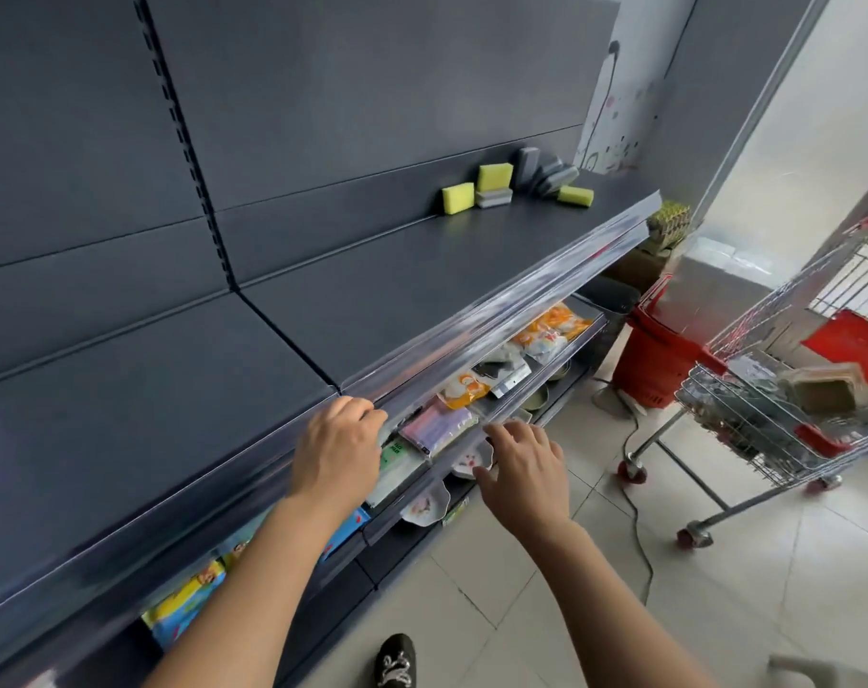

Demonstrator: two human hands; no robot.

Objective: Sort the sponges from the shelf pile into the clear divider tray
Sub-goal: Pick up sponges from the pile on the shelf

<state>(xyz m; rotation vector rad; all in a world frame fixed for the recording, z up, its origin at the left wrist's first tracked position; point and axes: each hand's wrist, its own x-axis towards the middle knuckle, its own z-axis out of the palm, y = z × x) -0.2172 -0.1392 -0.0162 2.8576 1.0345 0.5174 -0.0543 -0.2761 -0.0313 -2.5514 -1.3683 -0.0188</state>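
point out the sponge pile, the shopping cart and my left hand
sponge pile (495, 178), head view, face of the middle yellow sponge
shopping cart (764, 434), head view, wire side of the basket
left hand (339, 446), head view, back of the hand
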